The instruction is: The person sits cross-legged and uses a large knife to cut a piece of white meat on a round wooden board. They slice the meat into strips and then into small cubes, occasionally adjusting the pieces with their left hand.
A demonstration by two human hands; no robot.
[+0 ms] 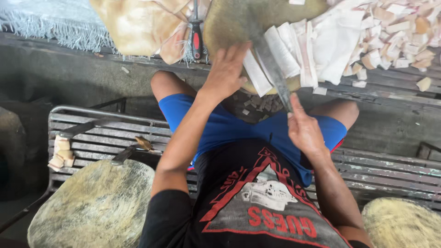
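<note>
Left hand (225,69) presses strips (275,57); right hand (304,131) grips knife (274,69).

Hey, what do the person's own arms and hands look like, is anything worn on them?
Both hands, the left hand and the right hand, are bare: no gloves, and no rings or watch that I can make out. The forearms are bare too. A short black sleeve covers the left upper arm; the right sleeve is mostly out of view.

You have one view only — from your head, looking steeply down, close on the round chopping block (229,23).
</note>
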